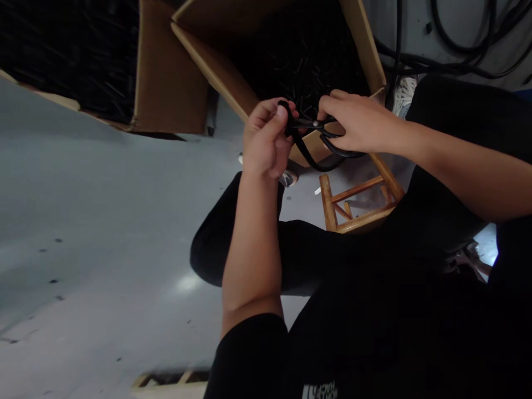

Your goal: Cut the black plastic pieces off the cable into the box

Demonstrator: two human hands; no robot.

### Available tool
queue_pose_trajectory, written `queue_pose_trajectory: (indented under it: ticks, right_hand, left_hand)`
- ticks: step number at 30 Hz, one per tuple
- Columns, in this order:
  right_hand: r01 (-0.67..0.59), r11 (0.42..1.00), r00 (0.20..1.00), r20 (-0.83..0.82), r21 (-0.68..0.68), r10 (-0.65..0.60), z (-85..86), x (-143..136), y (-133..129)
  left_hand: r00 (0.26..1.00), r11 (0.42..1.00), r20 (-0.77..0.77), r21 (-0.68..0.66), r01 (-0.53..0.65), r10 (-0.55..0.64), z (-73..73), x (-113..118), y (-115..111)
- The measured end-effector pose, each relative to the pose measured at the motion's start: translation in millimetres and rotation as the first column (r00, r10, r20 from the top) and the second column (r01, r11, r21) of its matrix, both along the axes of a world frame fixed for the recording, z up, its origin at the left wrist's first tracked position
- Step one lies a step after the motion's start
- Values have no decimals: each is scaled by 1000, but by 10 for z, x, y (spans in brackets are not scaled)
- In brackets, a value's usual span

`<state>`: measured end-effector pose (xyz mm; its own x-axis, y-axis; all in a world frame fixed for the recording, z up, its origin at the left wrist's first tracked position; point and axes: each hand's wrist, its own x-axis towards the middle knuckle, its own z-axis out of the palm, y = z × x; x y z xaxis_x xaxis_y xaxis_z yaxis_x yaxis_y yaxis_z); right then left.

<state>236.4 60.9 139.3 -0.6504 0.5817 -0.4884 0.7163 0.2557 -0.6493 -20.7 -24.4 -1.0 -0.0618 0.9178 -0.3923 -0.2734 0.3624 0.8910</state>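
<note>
My left hand (269, 136) is closed on a black strip (305, 152), pinched between thumb and fingers; part of it hangs down in a loop toward the right. In my right hand (357, 122) is a pair of black-handled scissors (318, 124), its blades pointing left to the strip beside my left fingertips. Whether the blades touch the strip is too dark to tell. Both hands are over the near edge of an open cardboard box (220, 69) that holds many small black pieces.
Another cardboard box (170, 72) full of black pieces stands at the upper left. Below my hands is a wooden stool (328, 205). Black cables (457, 66) lie on the floor at the upper right. Small dark scraps dot the grey floor (124, 221).
</note>
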Motion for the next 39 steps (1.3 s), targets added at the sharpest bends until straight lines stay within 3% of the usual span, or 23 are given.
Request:
queue_pose_trajectory:
  ticks: [7,13,19,21,28,32,39]
  right_hand:
    - [86,996,996,33,30,-87,-43,-4,1]
    - [160,987,987,4,-18,-160,-109,6,12]
    - [144,986,980,-128,-89,-155,-144,61,-16]
    - [126,987,982,-126,-103,-138,-119,67,-21]
    - [107,994,992,-76,20,-105,-56,22,23]
    - [97,994,994,-64,49,-94,-76,0,36]
    - [87,996,996,-34,18,-87,-71,4,32]
  left_hand:
    - [999,999,-44,-38,-33,31,-21,9,-14]
    - [999,999,-25,15,-35,35,-50,206,-32]
    - [984,986,-64,-6,169,-169,97,262,-76]
    - [979,982,-77,-8,186,-186,130,252,-79]
    - [990,998,-136,45,53,-47,67,234,-52]
    - [996,995,-84,103,10,-1,18,241,-52]
    - [984,997,-173,73,-23,35,30,257,-38]
